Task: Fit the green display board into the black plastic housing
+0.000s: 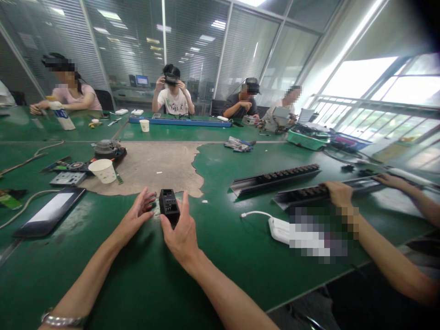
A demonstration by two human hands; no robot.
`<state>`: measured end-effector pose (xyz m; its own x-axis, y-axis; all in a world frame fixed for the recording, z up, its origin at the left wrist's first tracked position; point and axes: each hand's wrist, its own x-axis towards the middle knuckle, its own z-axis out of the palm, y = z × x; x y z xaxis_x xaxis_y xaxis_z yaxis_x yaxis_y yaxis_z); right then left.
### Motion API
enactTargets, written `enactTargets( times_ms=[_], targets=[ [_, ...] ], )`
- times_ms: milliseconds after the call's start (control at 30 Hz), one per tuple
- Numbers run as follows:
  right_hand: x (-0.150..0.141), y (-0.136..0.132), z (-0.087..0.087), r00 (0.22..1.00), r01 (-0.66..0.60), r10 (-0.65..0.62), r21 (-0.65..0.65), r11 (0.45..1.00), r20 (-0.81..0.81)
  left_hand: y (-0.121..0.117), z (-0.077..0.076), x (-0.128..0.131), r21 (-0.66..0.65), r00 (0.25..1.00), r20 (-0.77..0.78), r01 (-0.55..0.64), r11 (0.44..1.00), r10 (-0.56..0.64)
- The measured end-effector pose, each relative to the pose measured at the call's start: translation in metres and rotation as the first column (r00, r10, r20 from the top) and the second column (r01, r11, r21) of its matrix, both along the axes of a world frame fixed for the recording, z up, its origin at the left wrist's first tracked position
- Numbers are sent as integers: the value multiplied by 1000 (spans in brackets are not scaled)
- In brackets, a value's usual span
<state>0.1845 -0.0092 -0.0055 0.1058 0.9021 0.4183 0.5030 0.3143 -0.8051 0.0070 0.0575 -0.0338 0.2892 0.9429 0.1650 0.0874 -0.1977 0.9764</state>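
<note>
My right hand [183,230] grips a small black plastic block [168,205] with slots and openings in its upper face, the thumb on its left side and the fingers on its right. The block is tilted, just above or touching the green table [151,275]; I cannot tell which. Just left of the block is my left hand [138,211], open with loosely bent fingers and nothing in it. A metal bracelet [63,318] circles my left wrist. Beyond both hands lies a brown sheet [161,167] with a ragged edge.
On the left are a dark tablet-like panel [51,213], a paper cup [103,170] and electronic parts [77,166]. To the right, a co-worker's hand [338,195] rests on a long black strip [302,195]. Another strip [275,178] and a white power strip [280,229] lie nearby. Several people sit opposite.
</note>
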Motion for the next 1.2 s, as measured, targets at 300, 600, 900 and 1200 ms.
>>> enactTargets(
  times_ms=[300, 600, 900, 1200],
  targets=[
    [-4, -6, -12, 992, -29, 34, -42, 999, 120, 2, -4, -2, 20, 998, 37, 46, 999, -46],
    [-5, -9, -25, 994, -109, 109, 0, 994, -5, -3, 2, 1, 62, 990, -94, 108, 992, -102],
    [0, -9, -4, 971, -103, 115, 69, 992, -208, 4, -11, -3, 66, 998, -4, 58, 996, -58],
    [38, 3, 8, 958, 79, -68, 27, 997, -277, 3, -9, -3, 54, 997, -8, 74, 996, -74]
  ],
)
